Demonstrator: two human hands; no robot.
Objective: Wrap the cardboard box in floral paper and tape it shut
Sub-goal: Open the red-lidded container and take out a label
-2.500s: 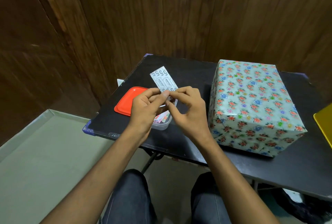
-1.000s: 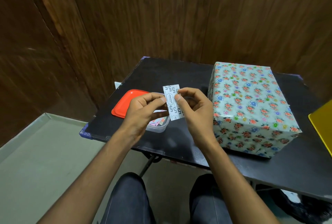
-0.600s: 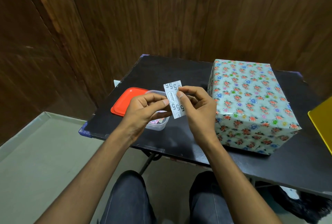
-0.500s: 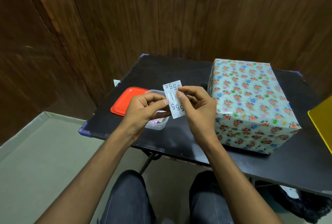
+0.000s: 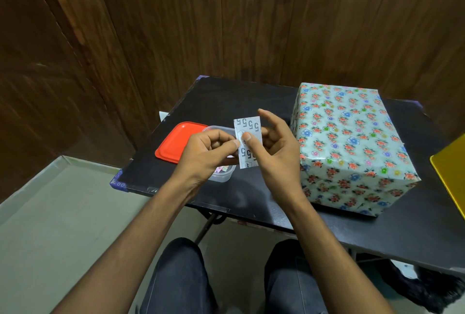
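Dim indoor light from above; glare on glossy wrapped box point(image 5: 349, 145); wide-angle bending at edges; mostly sharp.

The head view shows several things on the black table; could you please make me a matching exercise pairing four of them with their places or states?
Things:
1. wrapped box
2. red lid
3. printed paper strip
4. clear plastic container

Places or states:
A. flat on the table's left part
B. pinched between both hands, off the table
C. covered in floral paper, right of the hands
D. open, partly hidden behind the left hand

Pairs: 1-C, 2-A, 3-B, 4-D
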